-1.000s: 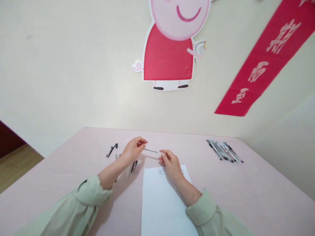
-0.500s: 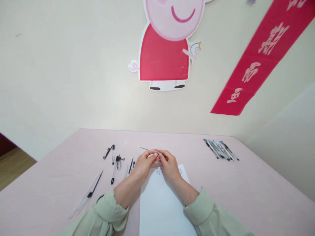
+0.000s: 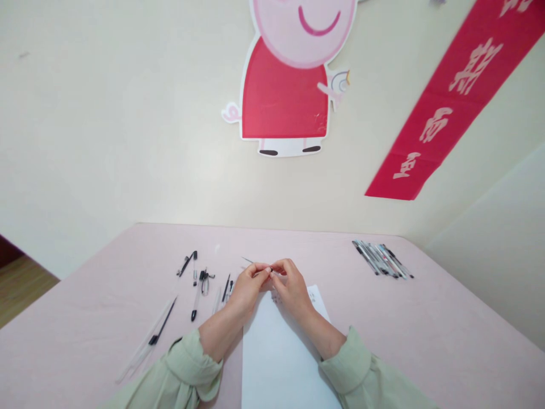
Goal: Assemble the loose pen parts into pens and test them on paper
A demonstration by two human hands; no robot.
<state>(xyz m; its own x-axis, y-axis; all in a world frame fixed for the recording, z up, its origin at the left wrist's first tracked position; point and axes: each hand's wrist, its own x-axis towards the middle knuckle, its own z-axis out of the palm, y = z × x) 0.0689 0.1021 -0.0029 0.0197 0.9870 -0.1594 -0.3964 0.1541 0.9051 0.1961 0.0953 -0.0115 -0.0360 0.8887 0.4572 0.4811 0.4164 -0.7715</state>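
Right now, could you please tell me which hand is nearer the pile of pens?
Right: the right hand is left of the pile of pens, apart from it; the left hand is farther left.

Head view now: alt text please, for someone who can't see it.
Left hand and right hand meet, pinching a small dark piece between them, with a thin rod jutting out past the left hand. Below them, a white paper sheet lies on a pink table, pen parts scattered to the left, a row of pens to the far right.
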